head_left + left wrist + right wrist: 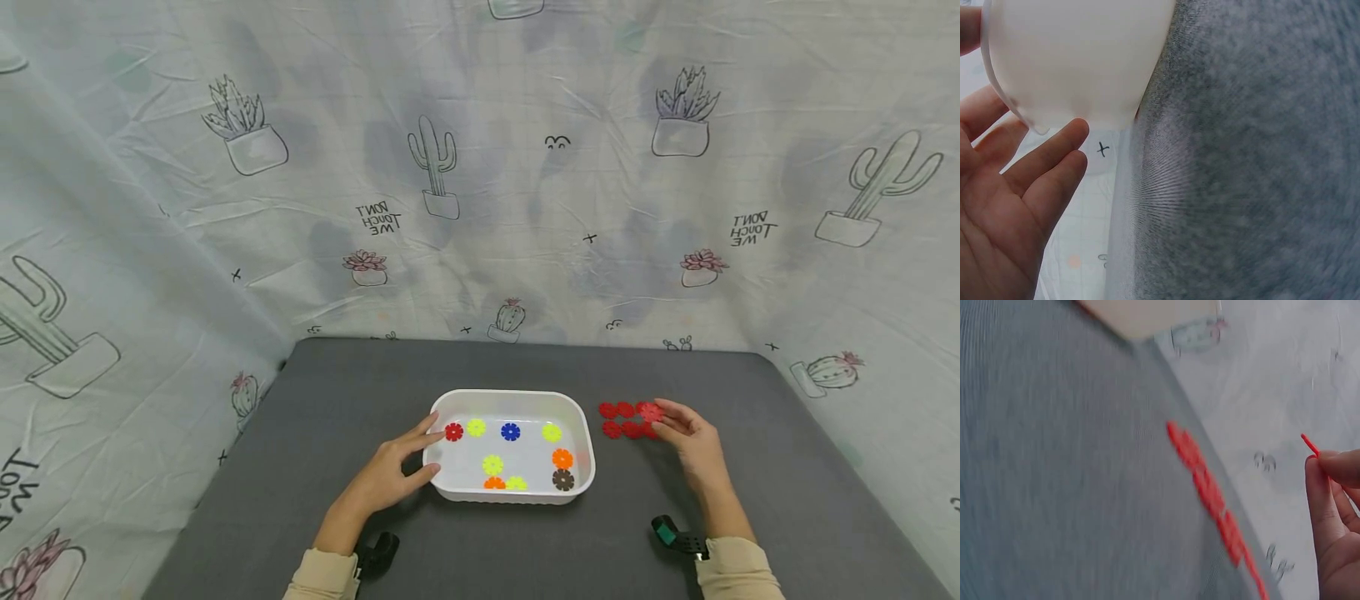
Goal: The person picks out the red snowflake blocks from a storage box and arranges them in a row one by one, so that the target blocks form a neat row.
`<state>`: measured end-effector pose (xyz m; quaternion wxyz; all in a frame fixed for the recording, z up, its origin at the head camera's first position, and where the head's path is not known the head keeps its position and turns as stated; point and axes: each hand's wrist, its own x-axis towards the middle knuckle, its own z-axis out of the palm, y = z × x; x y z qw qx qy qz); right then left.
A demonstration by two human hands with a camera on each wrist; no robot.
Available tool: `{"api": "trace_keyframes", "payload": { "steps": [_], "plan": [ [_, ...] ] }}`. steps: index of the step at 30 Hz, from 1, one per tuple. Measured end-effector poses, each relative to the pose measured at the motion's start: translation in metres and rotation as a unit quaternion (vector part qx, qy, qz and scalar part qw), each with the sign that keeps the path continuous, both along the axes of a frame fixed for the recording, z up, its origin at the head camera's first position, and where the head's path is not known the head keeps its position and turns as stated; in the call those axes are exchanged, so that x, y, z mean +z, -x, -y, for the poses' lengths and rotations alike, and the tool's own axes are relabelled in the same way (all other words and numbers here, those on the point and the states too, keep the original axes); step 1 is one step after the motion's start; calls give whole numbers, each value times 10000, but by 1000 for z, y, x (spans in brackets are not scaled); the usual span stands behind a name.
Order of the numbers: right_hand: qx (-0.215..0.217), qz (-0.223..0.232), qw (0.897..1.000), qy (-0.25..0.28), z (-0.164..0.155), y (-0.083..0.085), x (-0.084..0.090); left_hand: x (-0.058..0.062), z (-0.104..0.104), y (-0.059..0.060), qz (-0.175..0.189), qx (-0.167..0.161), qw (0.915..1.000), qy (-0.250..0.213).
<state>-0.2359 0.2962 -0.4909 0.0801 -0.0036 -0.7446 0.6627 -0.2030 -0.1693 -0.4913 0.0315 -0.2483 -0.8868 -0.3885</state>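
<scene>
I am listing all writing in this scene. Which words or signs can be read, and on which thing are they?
"DON'T TOUCH ME", mirrored, on the cactus-print cloth, left of centre.
"DON'T TOUCH ME", mirrored, on the cloth at the right.
Partial letters at the cloth's lower left edge: cut off, unreadable.
Small "x" marks are scattered on the cloth.
White tray, discs: no text.

The person is wearing beige long sleeves, the left sleeve (324,577) and the right sleeve (738,571) ending at the wrists. A small black camera mount (377,552) is sitting strapped under each wrist, the right mount (678,537) showing a green part.
</scene>
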Motion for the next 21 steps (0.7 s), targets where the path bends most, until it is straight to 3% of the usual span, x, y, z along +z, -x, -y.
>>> {"api": "trace_keyframes", "payload": {
  "steps": [10, 14, 21],
  "plan": [
    [-871, 155, 9955, 341, -21, 4, -22, -1, 1, 1, 72, 29, 10000, -8],
    [-1275, 342, 9905, -395, -23, 7, -27, -1, 1, 1, 65, 31, 10000, -11],
    [-1589, 491, 9676, -1899, -25, 8, -33, -1, 1, 1, -11, -2, 10000, -11]
  ]
}}
